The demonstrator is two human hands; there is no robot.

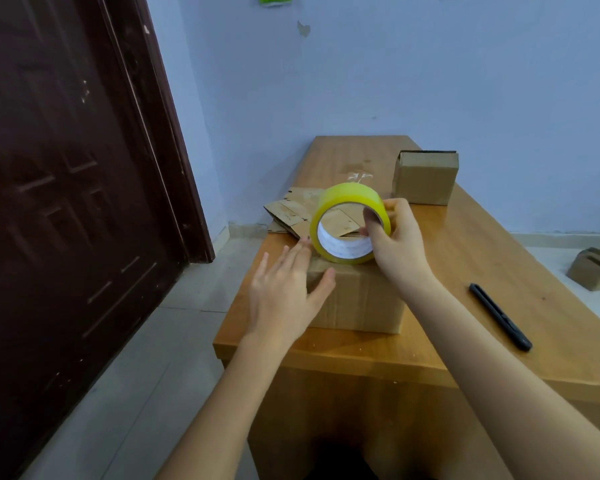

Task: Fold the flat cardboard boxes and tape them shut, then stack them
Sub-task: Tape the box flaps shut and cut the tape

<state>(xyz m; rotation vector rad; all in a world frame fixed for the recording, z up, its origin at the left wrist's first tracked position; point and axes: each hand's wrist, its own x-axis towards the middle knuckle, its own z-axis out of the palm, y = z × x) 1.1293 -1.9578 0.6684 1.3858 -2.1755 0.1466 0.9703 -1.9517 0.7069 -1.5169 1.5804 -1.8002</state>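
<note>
A folded cardboard box (357, 303) stands near the front of the wooden table (482, 258). My right hand (395, 237) grips a yellow tape roll (343, 202), thumb through its core, holding it upright on the box's top. My left hand (284, 289) lies flat with straight fingers against the box's left top edge, thumb on the front face. Several flat cardboard boxes (291, 213) lie behind the roll. A second folded box (425, 178) stands at the back right of the table.
A black utility knife (499, 315) lies on the table at the right. More cardboard (596, 268) sits on the floor at far right. A dark wooden door (66, 202) fills the left, and a pale wall is behind the table.
</note>
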